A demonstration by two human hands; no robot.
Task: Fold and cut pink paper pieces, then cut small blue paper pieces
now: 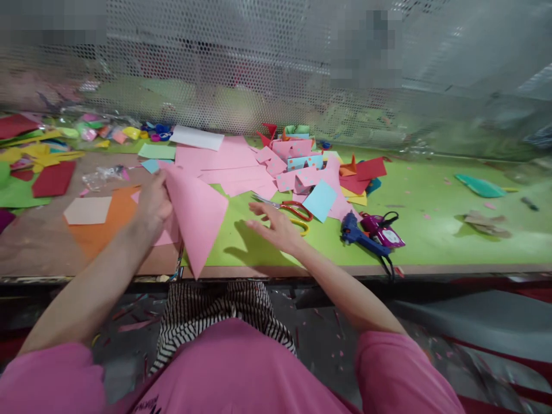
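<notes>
A sheet of pink paper (196, 213) hangs from my left hand (153, 201), which grips it by its upper left edge; the lower corner points down at the table's front edge. My right hand (273, 227) hovers over the green tabletop with its fingers apart and nothing in them. Just behind it lie scissors with red-orange handles (302, 210), their blades partly behind the fingers. Yellow scissor-like handles (304, 226) show beside the wrist. A light blue paper square (319, 200) rests to the right of the scissors.
Pink paper sheets (233, 161) and folded dotted pieces (297, 172) are heaped at the back. A blue glue gun (362, 236) and a purple device (383, 229) lie to the right. Orange paper (123, 213) and coloured scraps cover the left. A perforated metal panel (241, 63) stands behind.
</notes>
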